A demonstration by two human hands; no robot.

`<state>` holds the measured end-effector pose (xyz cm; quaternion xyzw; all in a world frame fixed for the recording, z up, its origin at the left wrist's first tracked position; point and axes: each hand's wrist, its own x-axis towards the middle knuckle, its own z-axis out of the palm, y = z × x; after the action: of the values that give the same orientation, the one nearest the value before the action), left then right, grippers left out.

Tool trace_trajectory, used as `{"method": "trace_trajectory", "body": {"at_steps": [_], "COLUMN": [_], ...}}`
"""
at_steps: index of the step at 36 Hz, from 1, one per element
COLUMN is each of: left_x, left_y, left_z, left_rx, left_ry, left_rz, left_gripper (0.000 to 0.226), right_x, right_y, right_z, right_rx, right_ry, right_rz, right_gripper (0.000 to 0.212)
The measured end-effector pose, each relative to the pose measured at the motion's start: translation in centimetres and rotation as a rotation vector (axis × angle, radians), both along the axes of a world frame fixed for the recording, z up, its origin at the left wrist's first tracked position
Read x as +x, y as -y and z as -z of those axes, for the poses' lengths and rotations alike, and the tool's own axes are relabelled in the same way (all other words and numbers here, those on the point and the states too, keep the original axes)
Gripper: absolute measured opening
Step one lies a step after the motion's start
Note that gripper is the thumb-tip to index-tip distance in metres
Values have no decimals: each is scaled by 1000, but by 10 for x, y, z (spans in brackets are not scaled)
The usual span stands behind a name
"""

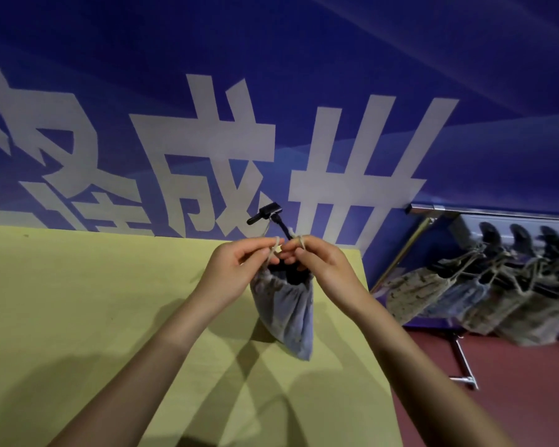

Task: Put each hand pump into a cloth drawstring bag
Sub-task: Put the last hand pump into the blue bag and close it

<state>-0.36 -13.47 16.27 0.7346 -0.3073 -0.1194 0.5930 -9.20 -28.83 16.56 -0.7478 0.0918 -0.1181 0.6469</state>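
Observation:
A blue-grey cloth drawstring bag [288, 314] hangs above the yellow table [94, 301], held up by its pale cords. My left hand [239, 269] pinches the cord at the bag's left top corner. My right hand [320, 262] pinches the cord on the right. A black hand pump [267, 212] is inside the bag, and its hose and T-shaped nozzle stick out above my fingers. The bag's mouth is gathered but still partly open.
A blue banner wall [271, 108] with large white characters stands right behind the table. At the right, several filled cloth bags [497, 298] hang from a metal rack [497, 212] over a red floor [513, 398].

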Motion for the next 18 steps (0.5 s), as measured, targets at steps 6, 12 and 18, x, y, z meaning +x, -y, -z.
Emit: {"method": "trace_trajectory", "body": {"at_steps": [6, 12, 18], "left_x": [12, 0, -45], "left_y": [2, 13, 34], "left_z": [-5, -4, -2], "left_rx": [-4, 28, -26], "left_ry": [131, 213, 67], "left_rz": [187, 196, 155], "left_gripper": [43, 37, 36], "right_x": [-5, -18, -47], "right_y": [-6, 0, 24], "right_z": [-3, -4, 3], "right_rx": [29, 146, 275], "right_ry": [-48, -29, 8], "right_rz": [-65, -68, -61], "right_gripper": [24, 26, 20]}}
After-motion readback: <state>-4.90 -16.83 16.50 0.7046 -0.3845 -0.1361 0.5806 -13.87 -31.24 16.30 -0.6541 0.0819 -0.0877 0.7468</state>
